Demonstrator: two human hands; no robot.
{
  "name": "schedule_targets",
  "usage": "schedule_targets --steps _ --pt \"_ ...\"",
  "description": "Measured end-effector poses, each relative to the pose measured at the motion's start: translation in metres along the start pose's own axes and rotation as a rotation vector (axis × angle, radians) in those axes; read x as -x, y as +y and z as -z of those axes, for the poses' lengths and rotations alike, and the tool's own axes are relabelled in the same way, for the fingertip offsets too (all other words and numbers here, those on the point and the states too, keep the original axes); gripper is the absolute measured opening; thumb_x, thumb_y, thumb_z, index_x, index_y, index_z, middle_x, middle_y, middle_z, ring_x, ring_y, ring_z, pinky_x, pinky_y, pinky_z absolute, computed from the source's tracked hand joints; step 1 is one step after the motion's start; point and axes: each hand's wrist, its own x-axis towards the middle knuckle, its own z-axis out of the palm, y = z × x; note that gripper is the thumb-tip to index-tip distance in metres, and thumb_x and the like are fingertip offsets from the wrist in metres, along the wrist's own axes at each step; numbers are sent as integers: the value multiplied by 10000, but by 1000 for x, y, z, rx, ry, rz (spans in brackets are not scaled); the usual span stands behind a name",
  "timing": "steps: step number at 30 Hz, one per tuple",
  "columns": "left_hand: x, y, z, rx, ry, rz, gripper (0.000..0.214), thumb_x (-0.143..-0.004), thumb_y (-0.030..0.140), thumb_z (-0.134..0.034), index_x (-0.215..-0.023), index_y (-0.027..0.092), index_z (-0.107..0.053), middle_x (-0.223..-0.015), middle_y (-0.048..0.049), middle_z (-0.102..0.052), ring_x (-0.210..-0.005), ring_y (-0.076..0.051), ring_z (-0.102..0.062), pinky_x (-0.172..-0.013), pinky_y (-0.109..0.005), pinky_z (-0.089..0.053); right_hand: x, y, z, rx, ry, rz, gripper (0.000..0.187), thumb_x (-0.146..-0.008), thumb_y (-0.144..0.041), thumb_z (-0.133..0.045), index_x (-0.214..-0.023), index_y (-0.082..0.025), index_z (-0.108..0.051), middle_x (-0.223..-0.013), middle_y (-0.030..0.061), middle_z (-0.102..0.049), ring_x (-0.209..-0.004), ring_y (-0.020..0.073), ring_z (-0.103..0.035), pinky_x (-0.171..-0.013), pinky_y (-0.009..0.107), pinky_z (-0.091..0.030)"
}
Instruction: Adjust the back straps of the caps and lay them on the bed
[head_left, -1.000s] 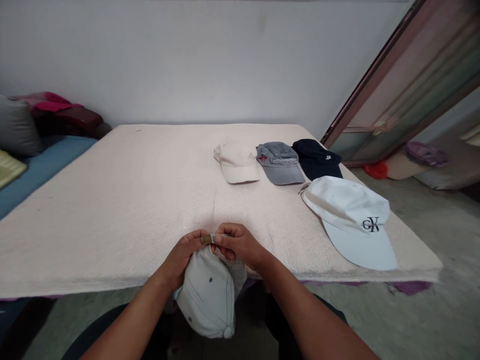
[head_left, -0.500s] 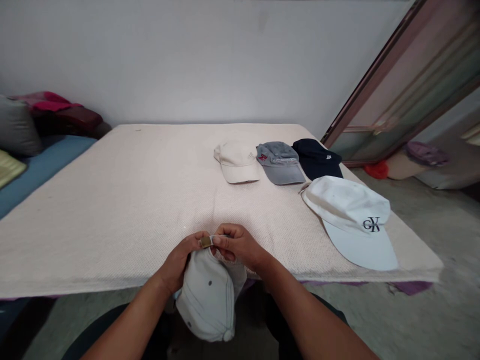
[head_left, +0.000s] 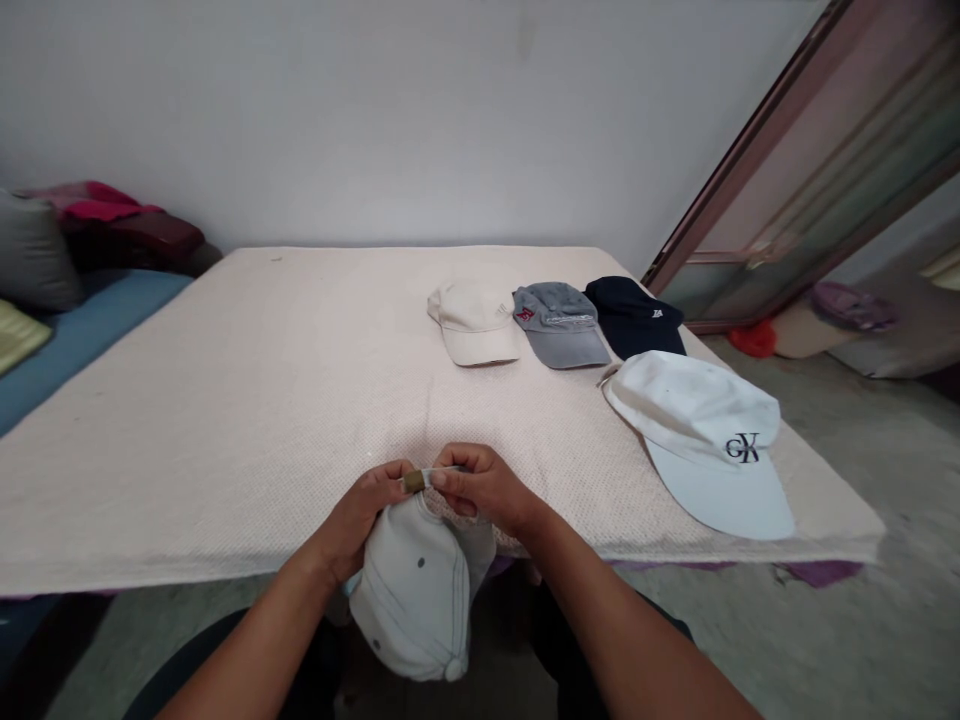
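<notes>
A pale grey baseball cap (head_left: 412, 595) hangs from both hands just off the table's near edge, its crown downward and its back strap on top. Its strap runs through a brass-coloured buckle (head_left: 413, 482). My left hand (head_left: 360, 525) is closed on the cap at the buckle, thumb and fingers pinching there. On the other side, my right hand (head_left: 484, 488) pinches the strap close to the buckle. The strap's end is partly hidden by the right fingers.
On the cloth-covered table (head_left: 225, 430) lie a cream cap (head_left: 476, 320), a grey cap (head_left: 561, 320) and a navy cap (head_left: 630, 315) in a row. Nearer, a white cap (head_left: 701, 420) with dark lettering rests at the right. Cushions (head_left: 34, 255) are at far left.
Both hands have stayed almost in place at the buckle. My right hand has shifted very slightly up and away to the right, with a little more strap showing between the hands.
</notes>
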Motion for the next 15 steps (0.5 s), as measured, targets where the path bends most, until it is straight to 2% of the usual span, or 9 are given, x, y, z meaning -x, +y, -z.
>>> schedule_targets --steps 7,15 --pt "-2 -2 1 52 -41 42 149 -692 170 -704 -673 155 -557 -560 36 -534 -429 -63 -436 -425 -175 -326 1 2 0 -71 -73 -40 288 -763 -395 -688 -700 -161 -532 -497 -77 -456 -412 48 -345 -407 201 -232" --pt "-3 -7 1 62 42 30 185 -684 258 -771 -745 142 -640 -628 -14 -647 -494 -103 -550 -489 -207 -398 1 0 -1 -121 -55 -24 296 -759 -396 -698 -694 -157 -535 -522 -74 -458 -415 41 -346 -414 197 -249"
